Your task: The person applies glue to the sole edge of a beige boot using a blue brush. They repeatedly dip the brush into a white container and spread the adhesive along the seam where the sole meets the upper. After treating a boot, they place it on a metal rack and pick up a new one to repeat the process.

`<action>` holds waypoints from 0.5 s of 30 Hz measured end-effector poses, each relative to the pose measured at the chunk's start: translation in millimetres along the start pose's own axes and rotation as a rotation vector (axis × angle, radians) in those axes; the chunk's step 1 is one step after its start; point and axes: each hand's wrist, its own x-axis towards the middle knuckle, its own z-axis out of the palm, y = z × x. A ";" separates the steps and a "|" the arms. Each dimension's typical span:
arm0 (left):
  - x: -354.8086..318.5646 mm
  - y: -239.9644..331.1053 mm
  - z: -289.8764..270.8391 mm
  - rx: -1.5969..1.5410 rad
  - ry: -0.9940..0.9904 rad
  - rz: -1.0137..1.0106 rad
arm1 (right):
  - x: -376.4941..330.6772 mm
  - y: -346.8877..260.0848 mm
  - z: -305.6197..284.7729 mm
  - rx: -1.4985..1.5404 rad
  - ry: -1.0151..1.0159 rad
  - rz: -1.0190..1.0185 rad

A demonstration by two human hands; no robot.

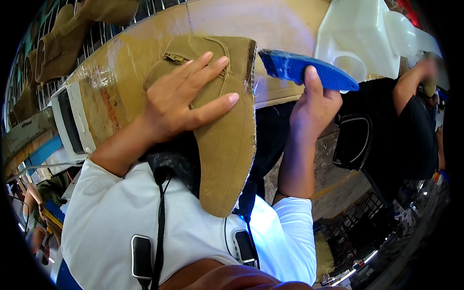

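Boot (226, 154): tan, matte, w/ brass-col. zip (175, 58).

A: Boot (224, 164) position?
B: Frame centre, partly over the table (280, 19), beneath your left hand (181, 96).
A: Tool (290, 66)?
B: In your right hand (319, 104), right of the boot; container (343, 31) at upper right, other boots (63, 46) upper left.

Looks matt and suede-like on the tan boot (224, 164), with a metallic zip (175, 58); plastic-like on the blue tool (326, 71), rough at its left end; glossy, film-covered on the far worktop (285, 29); smooth, glossy plastic on the far-right white container (345, 29); matt cloth on the near white shirt (106, 208).
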 end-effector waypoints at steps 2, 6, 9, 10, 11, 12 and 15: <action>0.5 0.3 -1.4 0.008 -0.009 0.004 | 3.6 7.1 6.2 -0.006 -0.011 0.008; 0.9 1.2 -6.2 -0.024 -0.082 0.017 | -1.5 1.7 6.6 -0.030 -0.060 0.042; 0.6 2.1 -6.7 -0.028 -0.083 0.008 | -10.1 -10.8 -1.1 0.005 -0.171 0.047; 0.4 2.1 -6.2 -0.027 -0.080 0.010 | -11.9 -13.7 -3.1 0.076 -0.186 0.072; 0.1 2.0 -5.6 -0.026 -0.077 0.012 | -11.7 -14.0 -3.8 0.088 -0.142 0.070; -0.2 2.2 -4.3 -0.020 -0.076 0.009 | -10.6 -12.9 -3.6 0.100 -0.097 0.066; -1.3 1.8 -1.4 0.020 -0.014 -0.001 | -0.8 -2.0 2.1 -0.011 0.004 0.026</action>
